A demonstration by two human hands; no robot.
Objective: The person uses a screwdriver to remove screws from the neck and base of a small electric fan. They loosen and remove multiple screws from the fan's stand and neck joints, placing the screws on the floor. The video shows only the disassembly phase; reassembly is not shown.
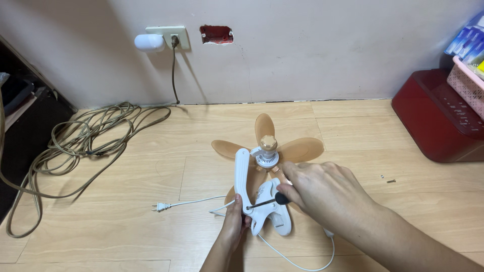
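A small white clip fan (262,158) with translucent orange-brown blades (301,149) lies on the wooden floor in front of me. My left hand (233,223) grips the fan's white arm and clamp (242,176) from below. My right hand (322,194) holds a black-handled screwdriver (267,201), its thin shaft pointing left with the tip against the white arm near my left thumb. The fan's white power cord (191,202) trails left to a loose plug (160,206) on the floor.
A tangled beige cable (85,141) lies at the left and runs up to a wall socket (171,38). A dark red box (438,118) stands at the right with a pink basket (469,83) on it. Small screws (388,179) lie on the floor.
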